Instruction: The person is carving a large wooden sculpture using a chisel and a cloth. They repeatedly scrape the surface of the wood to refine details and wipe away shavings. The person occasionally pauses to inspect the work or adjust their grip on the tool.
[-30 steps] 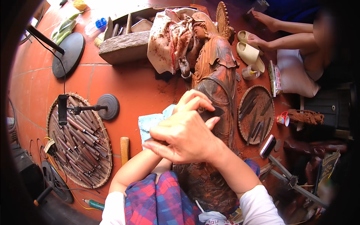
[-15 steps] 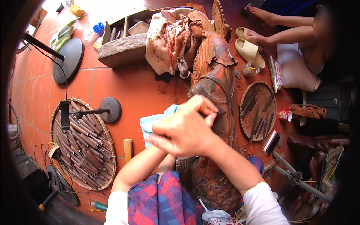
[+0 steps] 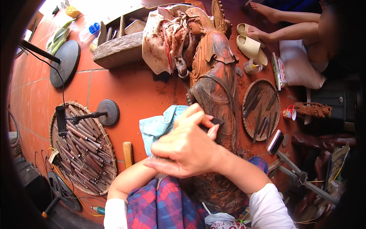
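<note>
A carved wooden statue point(image 3: 213, 82) of a robed figure lies lengthwise before me, its head at the far end. My right hand point(image 3: 183, 147) is closed in front of my left hand point(image 3: 196, 114) and hides most of it; what the right fingers hold is covered and blurred. Fingertips that seem to be the left hand's pinch a small dark flat piece point(image 3: 217, 121) against or just above the statue's middle. A light blue cloth point(image 3: 152, 128) lies just left of the hands.
At left, a woven basket point(image 3: 113, 152) holds several wooden-handled tools near a phone stand point(image 3: 108, 112). A mallet-like wooden handle point(image 3: 128, 152) stands nearby. At right are a round tray point(image 3: 248, 121) of dark tools, a phone point(image 3: 275, 142) and another person's bare legs point(image 3: 289, 28).
Both hands have come down toward me, showing more of the blue cloth. The whole view has shifted slightly. The dark piece stays pinched in the fingertips.
</note>
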{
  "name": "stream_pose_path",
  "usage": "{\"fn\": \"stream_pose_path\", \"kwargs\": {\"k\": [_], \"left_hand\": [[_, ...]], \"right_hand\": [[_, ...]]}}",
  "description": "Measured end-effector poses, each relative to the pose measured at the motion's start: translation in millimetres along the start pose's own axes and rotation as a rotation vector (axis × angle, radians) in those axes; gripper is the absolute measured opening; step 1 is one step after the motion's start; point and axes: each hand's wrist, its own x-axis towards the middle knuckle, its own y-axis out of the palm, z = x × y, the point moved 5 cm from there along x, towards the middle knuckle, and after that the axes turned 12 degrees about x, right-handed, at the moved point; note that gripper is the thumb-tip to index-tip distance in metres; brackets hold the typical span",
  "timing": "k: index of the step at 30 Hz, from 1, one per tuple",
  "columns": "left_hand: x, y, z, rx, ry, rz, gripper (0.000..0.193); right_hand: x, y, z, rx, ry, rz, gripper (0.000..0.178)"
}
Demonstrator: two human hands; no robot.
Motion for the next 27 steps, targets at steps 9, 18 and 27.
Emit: {"fn": "stream_pose_path", "kwargs": {"k": [9,18,27], "left_hand": [[-5.4,7.6,0.7,-0.034,-0.067,0.032,0.018],[-3.0,4.8,-4.2,0.075,-0.088,0.175,0.025],[-12.2,7.9,-12.6,0.083,-0.007,0.041,0.024]], "right_hand": [[-9.5,1.1,-5.3,0.024,-0.008,0.017,0.047],[-5.6,-11.0,1.3,-0.139,-0.022,-0.029,0.048],[-18.3,-3.2,3.6,0.076,0.009,0.014,0.050]]}}
